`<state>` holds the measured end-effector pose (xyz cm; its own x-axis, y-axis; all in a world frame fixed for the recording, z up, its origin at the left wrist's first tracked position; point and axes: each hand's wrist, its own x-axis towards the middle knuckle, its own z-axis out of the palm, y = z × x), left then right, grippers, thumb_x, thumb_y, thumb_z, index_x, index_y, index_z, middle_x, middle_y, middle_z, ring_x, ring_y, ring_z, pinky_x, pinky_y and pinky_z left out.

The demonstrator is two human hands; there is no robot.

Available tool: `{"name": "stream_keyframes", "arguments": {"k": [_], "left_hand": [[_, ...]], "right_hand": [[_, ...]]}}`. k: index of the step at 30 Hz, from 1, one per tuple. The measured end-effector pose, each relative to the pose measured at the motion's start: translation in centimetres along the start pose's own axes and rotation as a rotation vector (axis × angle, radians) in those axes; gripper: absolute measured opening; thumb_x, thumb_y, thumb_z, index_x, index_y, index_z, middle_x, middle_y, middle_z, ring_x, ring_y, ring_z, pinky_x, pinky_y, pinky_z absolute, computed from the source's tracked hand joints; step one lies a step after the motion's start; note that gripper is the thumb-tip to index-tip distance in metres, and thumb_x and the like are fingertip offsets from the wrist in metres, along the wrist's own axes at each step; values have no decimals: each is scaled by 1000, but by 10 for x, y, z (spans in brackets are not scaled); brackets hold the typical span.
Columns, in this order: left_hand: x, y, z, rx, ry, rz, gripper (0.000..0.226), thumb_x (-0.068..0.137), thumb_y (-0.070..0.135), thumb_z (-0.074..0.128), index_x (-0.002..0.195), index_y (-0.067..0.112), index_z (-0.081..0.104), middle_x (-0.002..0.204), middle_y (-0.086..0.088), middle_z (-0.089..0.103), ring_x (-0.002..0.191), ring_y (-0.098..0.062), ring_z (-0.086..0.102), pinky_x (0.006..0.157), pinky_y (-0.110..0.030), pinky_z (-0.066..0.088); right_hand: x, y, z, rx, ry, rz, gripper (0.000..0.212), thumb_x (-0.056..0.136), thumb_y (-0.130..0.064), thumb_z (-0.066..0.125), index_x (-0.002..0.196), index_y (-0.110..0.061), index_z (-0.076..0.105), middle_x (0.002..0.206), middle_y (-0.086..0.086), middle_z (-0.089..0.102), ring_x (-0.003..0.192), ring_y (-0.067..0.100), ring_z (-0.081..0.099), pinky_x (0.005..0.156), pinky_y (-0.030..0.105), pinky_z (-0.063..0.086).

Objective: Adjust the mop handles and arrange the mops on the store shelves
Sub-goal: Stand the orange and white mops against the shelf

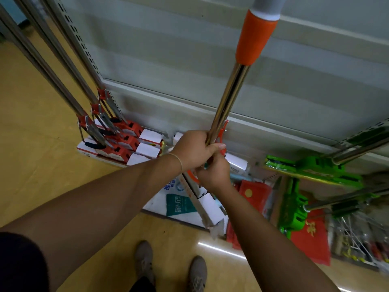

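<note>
Grips the mop handle (228,98) with the left hand (192,150), fingers curled fully round the chrome tube low down, thumb laid across the front. Holds the same pole with the right hand (214,174) as well, directly beneath the left and touching it, fingers curled inward. Cannot tell exactly which part lies under those fingers. Has an orange lever (223,131) jutting from the tube just beside the left thumb, on the far side.

Holds the handle tilted, rising from the hands up and to the right past the shelf back panel (168,60), with an orange grip (254,36) and a grey cap (267,5) at the upper end, cut off by the top edge.

Stands in grey shoes (144,260) on the yellow floor (42,144), facing the low base shelf (113,163). Has red mops (120,140) leaning at its left end, well apart from the hands, and green mops (311,169) toward its right end. Has a white carton (183,205) and red packets (255,191) under the forearms at the front edge.
</note>
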<state>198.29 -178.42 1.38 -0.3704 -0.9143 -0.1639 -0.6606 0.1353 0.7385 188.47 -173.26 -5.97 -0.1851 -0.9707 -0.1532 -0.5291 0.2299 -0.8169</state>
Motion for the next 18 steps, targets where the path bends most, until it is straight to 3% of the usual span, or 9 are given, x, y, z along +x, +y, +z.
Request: {"name": "stream_keyframes", "arguments": {"k": [3,7,10,15,18], "left_hand": [[15,-2,-10,43,-138,27,32,84,46,70,102,19,72,98,1,73,89,-13,66,81,-25,49],[32,-6,-21,189,-315,130,27,86,28,72,110,17,69,108,-2,71,101,-18,64,92,-31,49],[35,-11,-17,189,-345,173,21,87,27,70,107,19,68,105,0,70,98,-18,63,91,-34,49],[39,-19,-2,151,-178,213,23,88,28,69,108,17,67,100,-4,68,92,-19,63,83,-30,48],[43,-19,8,151,-78,205,21,88,27,68,106,17,65,97,-3,62,92,-21,61,80,-29,45]], "right_hand": [[4,1,-7,-7,-18,45,29,82,-14,74,107,-17,60,87,-11,61,75,3,59,57,5,41],[6,4,-13,14,16,27,34,79,-13,75,109,-23,62,94,-10,66,83,8,62,62,2,39],[12,10,-18,42,-18,36,33,79,-11,77,105,-24,63,95,-9,68,85,7,64,63,-1,40],[26,19,-30,191,-128,55,60,76,13,69,125,-18,52,105,-7,66,95,9,67,72,15,53],[36,27,-31,177,-145,-10,55,79,3,72,124,-23,54,107,-7,69,98,8,68,86,28,56]]}}
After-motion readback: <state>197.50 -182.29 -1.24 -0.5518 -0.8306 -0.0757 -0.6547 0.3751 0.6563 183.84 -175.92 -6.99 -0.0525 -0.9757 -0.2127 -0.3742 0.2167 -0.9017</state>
